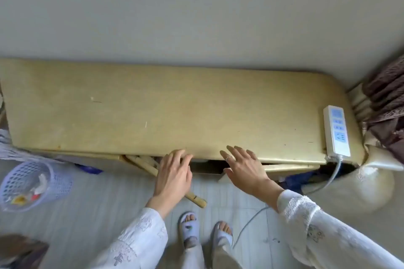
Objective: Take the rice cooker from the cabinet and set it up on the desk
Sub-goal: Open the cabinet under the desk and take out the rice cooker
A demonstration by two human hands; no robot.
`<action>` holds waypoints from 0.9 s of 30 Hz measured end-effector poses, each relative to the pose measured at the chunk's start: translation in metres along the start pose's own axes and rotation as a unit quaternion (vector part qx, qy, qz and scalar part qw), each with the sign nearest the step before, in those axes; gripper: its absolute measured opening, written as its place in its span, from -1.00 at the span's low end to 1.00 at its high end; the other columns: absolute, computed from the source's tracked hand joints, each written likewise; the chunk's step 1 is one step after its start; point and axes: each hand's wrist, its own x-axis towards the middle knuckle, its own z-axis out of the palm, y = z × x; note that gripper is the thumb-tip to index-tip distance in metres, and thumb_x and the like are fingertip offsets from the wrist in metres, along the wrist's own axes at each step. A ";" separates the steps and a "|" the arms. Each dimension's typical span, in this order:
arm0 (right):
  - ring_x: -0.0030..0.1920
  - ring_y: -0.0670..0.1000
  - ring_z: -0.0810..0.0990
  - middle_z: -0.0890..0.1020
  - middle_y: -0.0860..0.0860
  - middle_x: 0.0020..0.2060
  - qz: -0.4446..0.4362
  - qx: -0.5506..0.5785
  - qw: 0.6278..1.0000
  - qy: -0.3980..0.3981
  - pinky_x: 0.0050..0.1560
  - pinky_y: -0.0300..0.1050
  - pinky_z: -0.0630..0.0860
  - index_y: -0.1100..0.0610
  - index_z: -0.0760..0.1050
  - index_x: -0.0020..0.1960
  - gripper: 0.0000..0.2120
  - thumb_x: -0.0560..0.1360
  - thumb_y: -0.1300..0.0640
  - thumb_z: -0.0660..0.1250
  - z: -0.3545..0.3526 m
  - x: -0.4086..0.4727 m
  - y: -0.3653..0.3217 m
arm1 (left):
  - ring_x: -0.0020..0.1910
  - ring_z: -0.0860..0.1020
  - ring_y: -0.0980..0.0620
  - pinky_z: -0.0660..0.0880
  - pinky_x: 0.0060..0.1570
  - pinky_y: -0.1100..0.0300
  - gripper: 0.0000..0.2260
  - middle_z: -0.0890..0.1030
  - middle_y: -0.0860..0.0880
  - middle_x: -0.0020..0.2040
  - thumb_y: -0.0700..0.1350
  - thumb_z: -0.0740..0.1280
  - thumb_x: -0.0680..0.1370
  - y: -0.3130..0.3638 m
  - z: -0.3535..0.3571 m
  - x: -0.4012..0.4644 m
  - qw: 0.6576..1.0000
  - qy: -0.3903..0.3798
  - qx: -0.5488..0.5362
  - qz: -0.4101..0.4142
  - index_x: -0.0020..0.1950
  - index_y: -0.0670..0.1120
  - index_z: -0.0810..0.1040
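both hands reaching at front edge of yellow tabletop
left hand and right hand grips apart, empty, at 6 o'clock edge; rice cooker not visible; power strip at 3 o'clock.

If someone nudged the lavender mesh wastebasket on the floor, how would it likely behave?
The wastebasket would probably slide or tip easily: its perforated plastic walls look thin and light. It holds only a few scraps, so little weight anchors it.

White lace-trimmed sleeves with small prints, a ring, pale trousers and light-blue slippers.
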 end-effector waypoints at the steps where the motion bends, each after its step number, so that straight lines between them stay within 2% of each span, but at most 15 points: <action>1: 0.52 0.11 0.09 0.12 0.08 0.53 0.005 0.000 0.999 -0.051 0.47 0.13 0.12 0.07 0.08 0.51 -0.47 0.59 0.00 0.11 0.008 0.008 0.001 | -0.03 0.59 -0.16 0.55 0.00 0.01 -0.72 0.60 -0.15 0.06 -0.22 0.38 0.32 -0.004 0.014 -0.005 1.000 -0.025 0.006 -0.018 0.03 -0.12 0.58; 3: 0.55 0.08 -0.08 -0.05 0.03 0.56 0.011 -0.006 0.997 -0.082 0.50 0.16 -0.01 0.03 -0.05 0.53 -0.46 0.61 -0.03 0.04 0.018 0.025 0.001 | 0.03 0.59 -0.22 0.56 0.01 -0.06 -0.74 0.59 -0.21 0.10 -0.20 0.34 0.32 -0.014 0.039 -0.013 0.998 -0.045 0.039 -0.030 0.00 -0.14 0.59; 5: 0.55 0.08 -0.16 -0.13 0.01 0.56 0.017 0.001 0.996 -0.083 0.50 0.22 -0.08 -0.01 -0.08 0.53 -0.45 0.61 -0.06 0.03 0.032 0.048 0.001 | 0.11 0.57 -0.25 0.54 0.04 -0.15 -0.70 0.58 -0.24 0.13 -0.12 0.15 0.40 -0.026 0.063 -0.018 0.992 -0.090 0.064 -0.057 0.00 -0.15 0.60; 7: 0.54 0.08 -0.19 -0.16 0.00 0.55 0.021 0.000 0.997 -0.079 0.49 0.28 -0.10 -0.04 -0.11 0.53 -0.42 0.59 -0.11 0.03 0.048 0.063 0.002 | 0.17 0.55 -0.26 0.52 0.08 -0.21 -0.63 0.59 -0.24 0.15 -0.07 0.07 0.42 -0.035 0.081 -0.016 0.986 -0.132 0.073 -0.066 0.01 -0.14 0.60; 10: 0.54 0.10 -0.18 -0.16 0.00 0.55 0.038 -0.021 0.998 -0.052 0.46 0.34 -0.09 -0.07 -0.17 0.53 -0.36 0.57 -0.16 0.05 0.074 0.073 0.004 | 0.22 0.54 -0.22 0.41 0.18 -0.26 -0.60 0.61 -0.21 0.16 -0.01 0.06 0.44 -0.049 0.112 -0.015 0.980 -0.157 0.105 -0.054 0.03 -0.11 0.62; 12: 0.54 0.14 -0.12 -0.09 0.04 0.56 0.034 -0.028 0.999 -0.001 0.42 0.40 -0.07 -0.06 -0.15 0.53 -0.31 0.54 -0.17 0.13 0.095 0.074 0.004 | 0.25 0.52 -0.23 0.21 0.31 -0.26 -0.59 0.61 -0.20 0.16 0.01 0.05 0.47 -0.055 0.127 -0.017 0.979 -0.165 0.101 -0.061 0.03 -0.11 0.63; 14: 0.52 0.19 0.07 0.10 0.08 0.54 0.030 -0.042 0.998 0.042 0.36 0.46 0.04 -0.04 -0.03 0.52 -0.25 0.46 -0.16 0.26 0.106 0.073 0.005 | 0.25 0.51 -0.23 0.05 0.31 -0.24 -0.60 0.63 -0.17 0.12 0.00 0.05 0.49 -0.056 0.137 -0.022 0.982 -0.151 0.097 -0.065 -0.02 -0.11 0.64; 16: 0.49 0.22 0.19 0.21 0.11 0.50 0.036 -0.050 0.996 0.058 0.31 0.48 0.11 -0.01 0.04 0.50 -0.22 0.41 -0.15 0.33 0.112 0.075 0.006 | 0.21 0.54 -0.21 0.02 0.30 -0.25 -0.62 0.65 -0.13 0.03 -0.03 0.04 0.47 -0.056 0.138 -0.028 0.982 -0.151 0.091 -0.069 -0.11 -0.10 0.65; 19: 0.48 0.24 0.21 0.23 0.13 0.49 0.038 -0.057 0.996 0.054 0.29 0.48 0.14 -0.01 0.04 0.49 -0.20 0.38 -0.12 0.37 0.111 0.074 0.006 | 0.13 0.58 -0.19 0.00 0.32 -0.22 -0.60 0.67 -0.10 -0.07 -0.03 0.03 0.44 -0.057 0.130 -0.034 0.977 -0.174 0.098 -0.075 -0.21 -0.09 0.66; 22: 0.46 0.25 0.24 0.26 0.14 0.48 0.044 -0.049 0.997 0.049 0.28 0.48 0.18 0.01 0.04 0.47 -0.19 0.37 -0.08 0.40 0.110 0.070 0.005 | 0.10 0.58 -0.16 -0.15 0.38 -0.14 -0.60 0.66 -0.07 -0.11 -0.01 0.03 0.43 -0.062 0.126 -0.047 0.973 -0.198 0.094 -0.078 -0.28 -0.07 0.65; 27: 0.45 0.25 0.26 0.29 0.15 0.47 0.036 -0.048 0.997 0.053 0.28 0.48 0.18 0.04 0.10 0.48 -0.21 0.37 -0.04 0.42 0.116 0.052 -0.001 | 0.08 0.59 -0.15 -0.18 0.41 -0.05 -0.66 0.66 -0.06 -0.11 -0.03 0.07 0.41 -0.076 0.117 -0.071 0.971 -0.201 0.100 -0.077 -0.30 -0.04 0.63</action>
